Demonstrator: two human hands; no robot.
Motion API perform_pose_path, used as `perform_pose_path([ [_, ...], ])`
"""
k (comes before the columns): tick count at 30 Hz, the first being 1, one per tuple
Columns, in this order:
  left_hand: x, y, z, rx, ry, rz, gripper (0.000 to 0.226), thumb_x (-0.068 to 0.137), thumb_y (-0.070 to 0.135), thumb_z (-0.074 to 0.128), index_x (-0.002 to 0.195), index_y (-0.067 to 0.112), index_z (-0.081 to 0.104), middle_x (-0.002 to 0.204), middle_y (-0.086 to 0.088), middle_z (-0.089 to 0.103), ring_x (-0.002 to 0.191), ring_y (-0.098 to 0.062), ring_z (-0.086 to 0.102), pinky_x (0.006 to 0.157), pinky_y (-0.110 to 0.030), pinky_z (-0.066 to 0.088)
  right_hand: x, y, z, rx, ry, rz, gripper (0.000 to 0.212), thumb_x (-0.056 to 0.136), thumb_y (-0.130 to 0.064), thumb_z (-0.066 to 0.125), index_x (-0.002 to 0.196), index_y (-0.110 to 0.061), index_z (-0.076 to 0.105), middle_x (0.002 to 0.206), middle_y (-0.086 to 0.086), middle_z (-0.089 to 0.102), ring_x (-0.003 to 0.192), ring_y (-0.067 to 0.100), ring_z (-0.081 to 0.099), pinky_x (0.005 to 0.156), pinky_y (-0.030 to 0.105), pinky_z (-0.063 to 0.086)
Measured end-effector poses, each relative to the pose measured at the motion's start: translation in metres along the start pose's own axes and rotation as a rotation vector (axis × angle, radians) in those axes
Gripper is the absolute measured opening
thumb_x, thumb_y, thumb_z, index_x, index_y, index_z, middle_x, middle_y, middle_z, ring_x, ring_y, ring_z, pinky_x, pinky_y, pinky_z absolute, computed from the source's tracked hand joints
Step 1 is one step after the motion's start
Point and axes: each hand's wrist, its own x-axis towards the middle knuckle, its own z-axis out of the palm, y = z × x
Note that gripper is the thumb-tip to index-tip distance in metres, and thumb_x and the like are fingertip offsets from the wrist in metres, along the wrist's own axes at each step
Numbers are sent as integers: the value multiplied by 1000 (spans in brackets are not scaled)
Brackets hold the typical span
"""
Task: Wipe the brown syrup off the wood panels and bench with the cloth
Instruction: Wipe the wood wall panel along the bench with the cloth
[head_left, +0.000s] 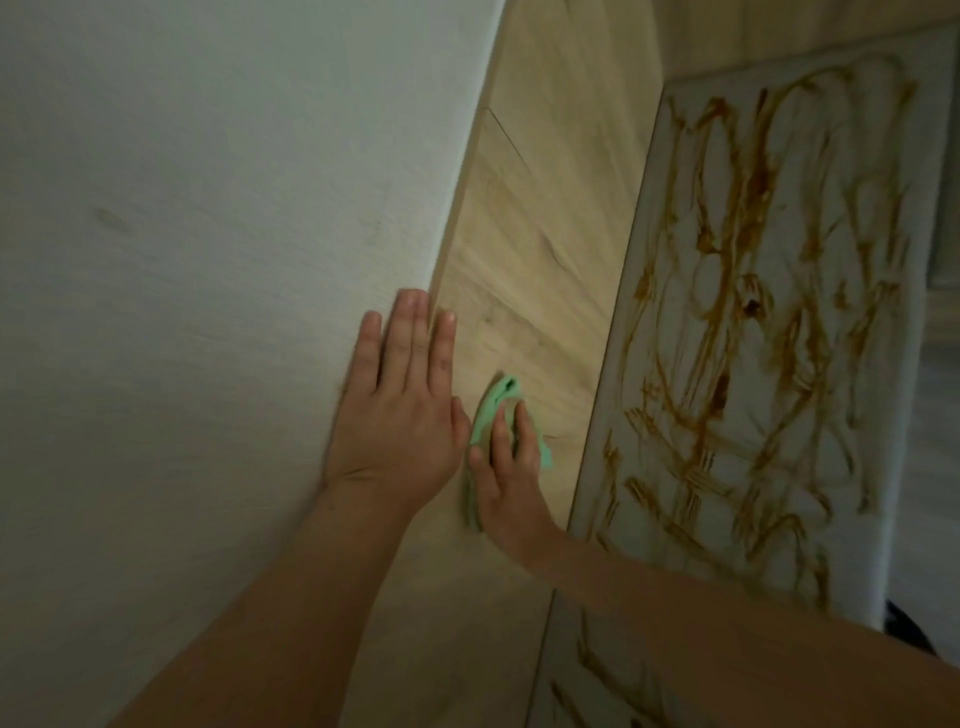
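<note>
Green cloth (492, 406) on wood panel (540, 234), syrup (753, 312) smearing bench (904, 364)

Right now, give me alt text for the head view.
The right hand presses a green cloth against a wood panel. The left hand lies flat on the white wall beside it; brown syrup streaks the grey bench at right.
</note>
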Motion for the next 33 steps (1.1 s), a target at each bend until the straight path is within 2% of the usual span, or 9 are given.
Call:
perform_pose_path([
  [3,0,0,0,-46,13,11,77,102,43,21,162,1,-1,167,-31,-5,157,-41,-10,126,-58,-7,48,-28,-32,47,53,-171,57,102,-71,17,155,-59,-4,171,0,-9,159,21,-8,129,50,6],
  [7,-2,-5,3,-93,42,79,60,93,42,41,139,5,45,165,-36,9,157,-44,0,125,-61,-1,172,-84,-96,-18,218,-236,56,109,-51,22,163,-39,15,173,8,6,159,24,3,129,49,4],
  [12,-3,-3,1,-22,-15,69,55,96,50,30,134,11,37,164,-37,-6,156,-46,-13,123,-61,-8,164,-91,-80,114,244,-206,56,107,-56,15,162,-44,14,174,0,4,159,15,-1,129,44,0],
  [14,-2,-4,1,-40,-13,56,57,97,51,27,137,11,34,164,-37,-8,155,-46,-15,123,-61,-9,117,-63,-62,50,127,-315,53,108,-54,22,160,-43,20,174,3,1,160,19,-4,129,41,1],
  [17,-3,-4,1,-41,-29,58,61,98,51,24,141,10,37,164,-38,-8,155,-47,-14,123,-62,-8,85,-12,-65,-213,-7,-594,52,110,-46,37,156,-24,44,171,18,9,160,36,4,130,47,8],
  [21,-3,-4,0,-32,-18,67,62,95,51,34,139,7,38,164,-39,5,156,-47,-6,124,-62,-3,122,-21,-90,-367,49,-828,47,108,-38,48,149,-17,54,163,30,25,154,46,20,128,49,18],
  [23,-3,-3,0,-15,-16,62,61,93,51,35,138,9,38,164,-37,7,157,-45,-5,124,-62,-4,148,-49,-98,-240,109,-701,53,108,-41,46,157,-22,42,168,22,19,156,38,14,128,51,16],
  [27,-2,-2,1,-12,-25,58,69,94,49,36,150,10,38,166,-35,3,157,-44,-4,124,-61,-4,165,-67,-80,172,237,-82,61,108,-55,30,164,-39,15,174,-3,3,159,17,-1,130,50,5],
  [33,-1,1,3,65,-18,36,80,97,48,27,165,10,10,166,-34,-7,156,-44,-11,124,-62,-4,42,17,0,367,173,431,66,106,-63,25,164,-39,6,174,-5,-4,160,19,-3,127,43,-1],
])
